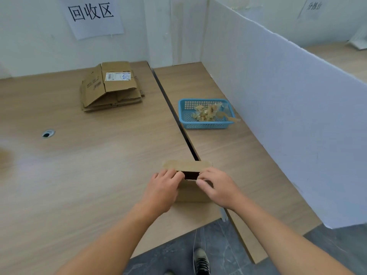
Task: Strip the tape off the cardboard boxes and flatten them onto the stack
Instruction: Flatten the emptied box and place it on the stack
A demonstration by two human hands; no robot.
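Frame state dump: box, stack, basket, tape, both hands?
cardboard box: upright, top partly open, not flattened
stack: flattened boxes piled, label on top
blue basket: upright, holds crumpled tape
left hand: gripping box top, left side
right hand: gripping box top, right side

Before me, pale wood-grain desk (89, 165) with stack of flattened brown cardboard boxes (111, 90), blue plastic lattice basket (206, 125), small brown cardboard box (193, 192).

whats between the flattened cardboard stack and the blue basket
In the head view, only bare wooden tabletop and the dark gap where the two tables meet lie between the cardboard stack and the blue basket.
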